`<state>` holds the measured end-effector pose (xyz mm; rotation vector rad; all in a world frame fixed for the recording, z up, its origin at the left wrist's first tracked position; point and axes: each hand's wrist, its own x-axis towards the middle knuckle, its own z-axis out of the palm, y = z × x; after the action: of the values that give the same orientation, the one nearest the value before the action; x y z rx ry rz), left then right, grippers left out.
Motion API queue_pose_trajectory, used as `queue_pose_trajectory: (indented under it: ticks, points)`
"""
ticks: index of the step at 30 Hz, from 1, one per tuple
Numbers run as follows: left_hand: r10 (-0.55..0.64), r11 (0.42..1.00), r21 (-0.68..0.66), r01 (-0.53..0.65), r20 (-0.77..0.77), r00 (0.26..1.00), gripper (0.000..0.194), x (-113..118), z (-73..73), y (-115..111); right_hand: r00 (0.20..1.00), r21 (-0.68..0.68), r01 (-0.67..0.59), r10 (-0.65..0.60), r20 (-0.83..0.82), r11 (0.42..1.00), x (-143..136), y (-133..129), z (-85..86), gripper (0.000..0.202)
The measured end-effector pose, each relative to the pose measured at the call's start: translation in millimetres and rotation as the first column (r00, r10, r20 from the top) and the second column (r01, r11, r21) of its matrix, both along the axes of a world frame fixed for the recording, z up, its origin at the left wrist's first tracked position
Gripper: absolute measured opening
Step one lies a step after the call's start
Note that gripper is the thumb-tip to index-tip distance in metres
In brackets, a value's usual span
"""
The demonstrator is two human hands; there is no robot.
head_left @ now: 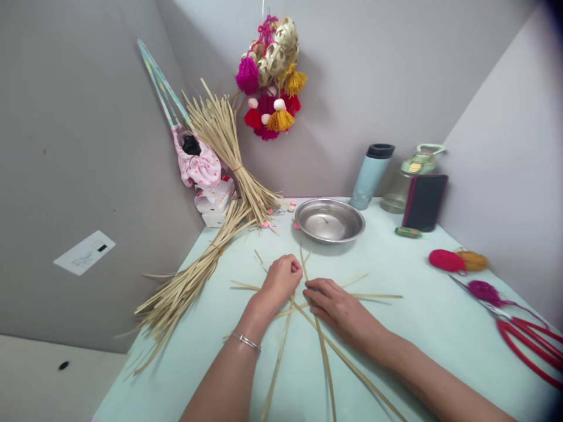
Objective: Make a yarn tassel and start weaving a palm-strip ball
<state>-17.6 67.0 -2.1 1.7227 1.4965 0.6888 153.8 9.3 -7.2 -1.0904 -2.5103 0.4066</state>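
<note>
Several flat straw-coloured strips (324,357) cross each other on the pale green table and fan out in all directions, forming a star. Over the left side of the crossing, my left hand (281,282) is closed with its fingers curled; what they pinch, if anything, is hidden. My right hand (336,305) lies on the right side of the crossing, fingers stretched out and resting on the strips. The centre of the star is partly covered by both hands. A silver bracelet (247,341) circles my left wrist.
Two tied strip bundles (189,280) lie and lean at the left. Behind my hands stands a steel bowl (329,234) with water. Farther right are a blue tumbler (372,179), a phone (424,202), yarn balls (446,261) and red-handled scissors (512,334). A tasselled ornament (272,70) hangs on the wall.
</note>
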Motion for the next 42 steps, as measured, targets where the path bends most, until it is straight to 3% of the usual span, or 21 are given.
queue_pose_trajectory:
  ticks: [6,12,14,17,19,22,26,29,32,38,42]
  points:
    - [-0.104,0.986,-0.098,0.137,0.291,0.951,0.003,-3.0,-7.0,-4.1,1.0,-0.028,0.029,-0.029,-0.008,0.999,0.6,-0.7,1.6,0.034]
    - [-0.124,0.978,-0.116,0.173,0.344,0.931,0.004,-2.2,-10.2,0.5,0.998,-0.029,-0.033,0.032,-0.045,0.999,1.1,3.7,1.8,0.036]
    - [-0.121,0.984,-0.082,0.155,0.324,0.938,0.009,-10.1,-0.7,-0.3,0.999,-0.03,-0.038,0.037,-0.034,0.999,2.0,4.9,0.2,0.033]
    - [-0.168,0.985,0.019,0.169,0.235,0.957,0.015,-34.1,25.5,-8.7,0.999,-0.005,-0.023,0.022,-0.033,1.0,7.0,4.5,2.9,0.03]
    - [-0.362,0.93,0.082,0.359,0.013,0.932,0.013,-53.4,43.8,-18.7,0.999,0.023,0.012,-0.01,-0.049,1.0,13.3,2.4,10.4,0.029]
    - [-0.524,0.847,0.018,0.531,-0.135,0.841,0.022,-75.7,58.6,-36.0,0.999,0.005,0.022,-0.022,-0.036,1.0,25.0,-3.6,25.3,0.027]
    - [-0.556,0.816,0.03,0.577,-0.231,0.799,0.036,-84.5,50.5,-53.0,0.998,-0.101,-0.004,0.01,0.056,0.995,35.4,-15.6,33.2,0.04]
    - [-0.555,0.808,0.055,0.587,-0.263,0.789,0.04,-82.3,39.2,-58.5,0.991,-0.185,0.008,0.017,0.13,0.983,35.3,-23.2,28.8,0.053]
    - [-0.537,0.806,0.093,0.584,-0.299,0.789,0.041,-79.7,32.3,-60.0,0.985,-0.23,0.028,0.012,0.172,0.973,31.5,-25.8,23.7,0.055]
    - [-0.512,0.81,0.133,0.571,-0.314,0.8,0.034,-78.4,26.7,-60.7,0.993,-0.257,0.02,0.011,0.116,0.966,25.9,-22.7,24.2,0.059]
    - [-0.489,0.828,0.125,0.547,-0.318,0.812,0.04,-77.9,26.4,-60.7,0.994,-0.279,0.028,0.003,0.11,0.96,22.8,-21.6,30.1,0.061]
